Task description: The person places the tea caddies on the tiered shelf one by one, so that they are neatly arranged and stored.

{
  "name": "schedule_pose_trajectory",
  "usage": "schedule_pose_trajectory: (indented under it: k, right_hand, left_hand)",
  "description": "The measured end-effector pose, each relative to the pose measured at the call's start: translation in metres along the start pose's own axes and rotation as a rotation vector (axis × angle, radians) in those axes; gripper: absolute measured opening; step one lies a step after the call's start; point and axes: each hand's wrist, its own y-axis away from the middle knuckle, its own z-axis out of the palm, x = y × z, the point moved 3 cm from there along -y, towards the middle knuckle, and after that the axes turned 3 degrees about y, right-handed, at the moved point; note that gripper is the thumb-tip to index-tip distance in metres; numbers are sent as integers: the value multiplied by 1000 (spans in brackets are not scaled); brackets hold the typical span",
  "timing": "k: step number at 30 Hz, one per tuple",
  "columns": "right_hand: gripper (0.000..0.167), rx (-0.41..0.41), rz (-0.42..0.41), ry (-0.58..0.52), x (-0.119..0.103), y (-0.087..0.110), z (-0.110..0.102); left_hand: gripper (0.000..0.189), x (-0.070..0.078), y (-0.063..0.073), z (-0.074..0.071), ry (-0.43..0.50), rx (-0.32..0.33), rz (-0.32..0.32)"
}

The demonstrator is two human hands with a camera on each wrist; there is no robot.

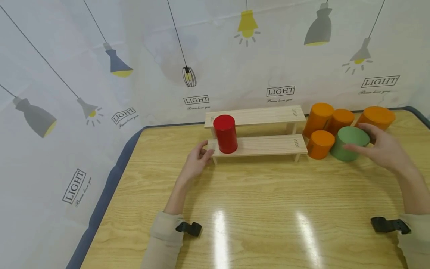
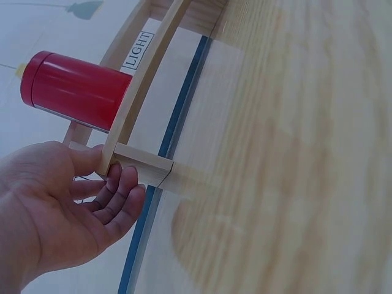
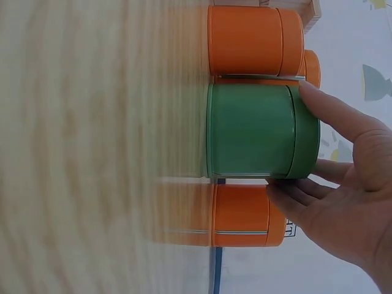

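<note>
A two-tier wooden shelf (image 1: 268, 145) stands by the wall, with a red cylindrical canister (image 1: 227, 136) upright at the left of its lower tier. My left hand (image 1: 196, 158) pinches the left end of that tier, the thumb on the board and curled fingers below, as the left wrist view shows. Over on the right, my right hand (image 1: 386, 147) holds a green lidded canister (image 3: 251, 131) around its lid, thumb on one side and fingers on the other. The green canister is upright on the table, close beside several orange canisters (image 1: 321, 144).
Orange canisters of differing sizes stand right of the shelf, including a wide one (image 1: 377, 116) behind my right hand. A cloth (image 1: 161, 74) printed with lamps hangs behind the wooden table (image 1: 255, 209). Dark edging (image 1: 114, 175) runs along the table's left side.
</note>
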Motion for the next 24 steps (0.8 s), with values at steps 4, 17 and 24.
schedule_pose_trajectory:
  k: [4,17,24]
  right_hand:
    - [100,-23,22,16,2,1,1]
    - [96,44,48,-22,2,4,-1]
    - [94,141,72,-58,-2,5,-8]
  left_hand:
    - [56,-1,0,1,1,3,2]
    - [55,0,-1,1,-23,10,4]
    - [54,0,-1,0,-24,8,15]
